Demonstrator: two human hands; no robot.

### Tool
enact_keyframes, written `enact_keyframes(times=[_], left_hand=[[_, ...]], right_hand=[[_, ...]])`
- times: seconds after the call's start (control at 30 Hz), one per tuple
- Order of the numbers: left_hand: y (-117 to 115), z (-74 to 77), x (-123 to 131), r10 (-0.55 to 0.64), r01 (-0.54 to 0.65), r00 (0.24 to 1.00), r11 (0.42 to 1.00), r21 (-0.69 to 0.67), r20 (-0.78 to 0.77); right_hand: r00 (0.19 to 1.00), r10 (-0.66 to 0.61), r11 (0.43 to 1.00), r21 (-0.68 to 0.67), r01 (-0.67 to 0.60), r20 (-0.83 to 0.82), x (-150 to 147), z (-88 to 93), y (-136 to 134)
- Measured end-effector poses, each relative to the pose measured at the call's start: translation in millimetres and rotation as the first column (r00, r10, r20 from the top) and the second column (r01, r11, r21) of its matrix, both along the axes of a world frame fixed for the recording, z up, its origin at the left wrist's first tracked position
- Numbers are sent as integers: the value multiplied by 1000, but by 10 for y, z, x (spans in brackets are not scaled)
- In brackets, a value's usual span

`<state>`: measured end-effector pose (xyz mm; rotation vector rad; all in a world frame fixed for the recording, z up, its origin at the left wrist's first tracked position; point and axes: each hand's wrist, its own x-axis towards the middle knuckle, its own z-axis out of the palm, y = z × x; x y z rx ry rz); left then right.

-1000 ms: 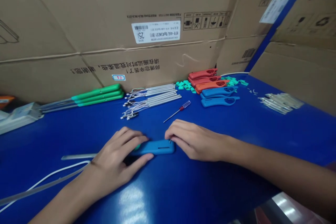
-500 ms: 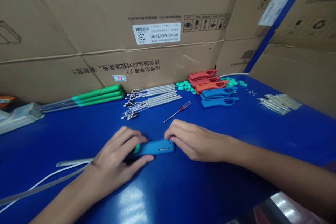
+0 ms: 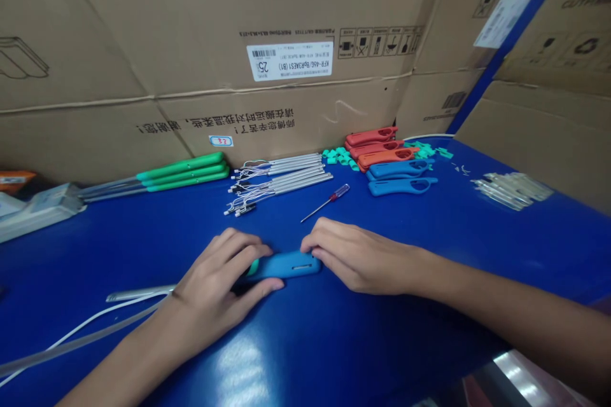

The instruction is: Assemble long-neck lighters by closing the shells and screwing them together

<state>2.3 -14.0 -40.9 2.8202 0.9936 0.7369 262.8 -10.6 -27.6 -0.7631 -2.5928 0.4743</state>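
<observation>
Blue plastic handle (image 3: 281, 265) lying on the blue tabletop (image 3: 382, 343), slot facing up, green collar at its left end, held between both hands. Left hand (image 3: 214, 286): partly closed, fingers curled over the handle's left end, thumb along its near side. Right hand (image 3: 358, 257): fingers close together, fingertips (image 3: 310, 245) pressed on the handle's right end. Thin metal rod (image 3: 138, 294) emerging from beneath the left hand, its junction with the handle hidden. White cable (image 3: 81, 329) and clear tube (image 3: 71, 346) at lower left. Just beyond the hands, a red-handled screwdriver (image 3: 329, 201). Farther back, in a row along the cartons: green-handled rods (image 3: 181, 172), wired metal rods (image 3: 277, 181), green clips (image 3: 338, 156), red handles (image 3: 377, 146), blue handles (image 3: 401, 178). Pale rods (image 3: 510, 191) at right. Cardboard cartons (image 3: 238, 76) behind the tabletop.
</observation>
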Motion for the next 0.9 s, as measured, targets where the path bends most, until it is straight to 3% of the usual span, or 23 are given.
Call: enact_keyframes(times=[0.9], left_hand=[[-10,-3,-6,29,-29,1000,1000,-5,5]], right_hand=[[1000,-14,1000,13,14,6,-15,15,-25]])
